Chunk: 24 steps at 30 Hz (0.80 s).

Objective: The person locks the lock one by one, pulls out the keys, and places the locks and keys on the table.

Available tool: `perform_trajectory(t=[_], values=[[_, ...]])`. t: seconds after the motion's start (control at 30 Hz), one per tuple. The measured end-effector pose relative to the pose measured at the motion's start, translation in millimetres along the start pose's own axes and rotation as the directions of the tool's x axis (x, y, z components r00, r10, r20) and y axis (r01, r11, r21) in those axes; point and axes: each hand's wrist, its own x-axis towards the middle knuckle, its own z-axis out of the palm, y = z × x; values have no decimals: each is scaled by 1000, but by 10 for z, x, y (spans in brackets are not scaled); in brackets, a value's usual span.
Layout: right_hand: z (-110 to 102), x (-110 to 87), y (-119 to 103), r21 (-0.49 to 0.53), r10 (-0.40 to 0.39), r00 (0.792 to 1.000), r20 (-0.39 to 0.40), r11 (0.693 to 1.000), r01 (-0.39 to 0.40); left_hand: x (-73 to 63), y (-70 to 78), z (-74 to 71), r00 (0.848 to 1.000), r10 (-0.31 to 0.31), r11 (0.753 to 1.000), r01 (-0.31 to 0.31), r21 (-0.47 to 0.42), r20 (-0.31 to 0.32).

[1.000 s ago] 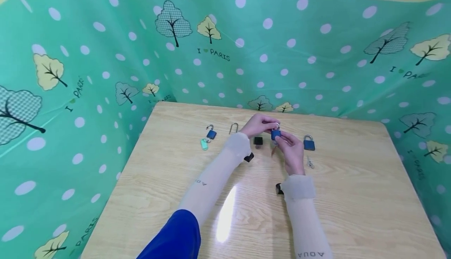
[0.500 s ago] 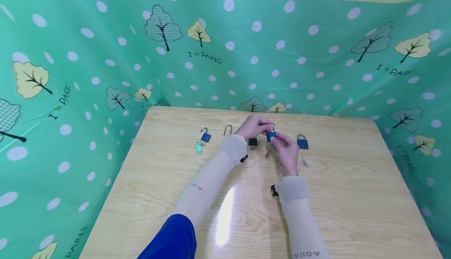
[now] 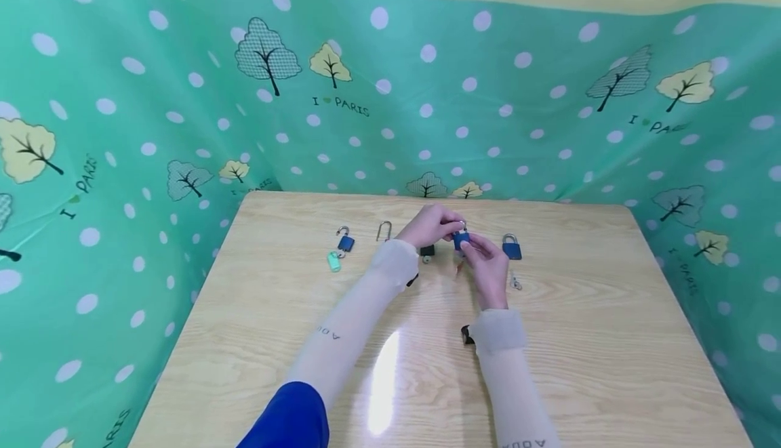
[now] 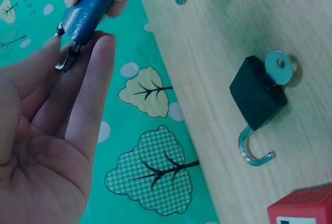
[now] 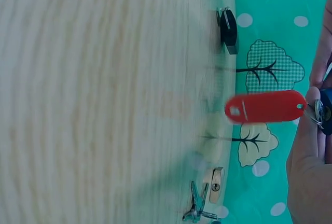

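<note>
Both hands work on a small blue padlock (image 3: 461,240) held above the table. My left hand (image 3: 432,226) pinches its silver shackle between thumb and fingertips, as the left wrist view shows from close by. My right hand (image 3: 490,273) grips the blue body from the other side. From a ring at the key end dangles a red key tag (image 5: 267,106). Just left of the hands, a black padlock (image 4: 258,92) lies on the table with its shackle swung out and a round-headed key (image 4: 279,67) in it.
On the left lies a blue padlock (image 3: 346,243) with raised shackle and mint-green tag (image 3: 333,261). A long shackle (image 3: 384,231) shows beside my left forearm. A red block with a white label (image 4: 303,206) is nearby. Rightward sit another blue padlock (image 3: 512,249) and loose keys (image 3: 515,281).
The head view has shifted, so the whole scene slides left and slightly down. Both hands keep their hold on the blue padlock, and the hanging tag swings a little.
</note>
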Motion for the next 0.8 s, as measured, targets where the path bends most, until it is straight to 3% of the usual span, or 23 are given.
perform_trajectory(t=[0.4, 0.8], values=[[11, -40, -8, -12, 14, 1000, 4, 1000, -14, -78, -7, -8, 1000, 11, 1000, -10, 14, -29], [32, -225, -228, -48, 47, 998, 32, 998, -45, -102, 7, 17, 1000, 9, 1000, -9, 11, -2]])
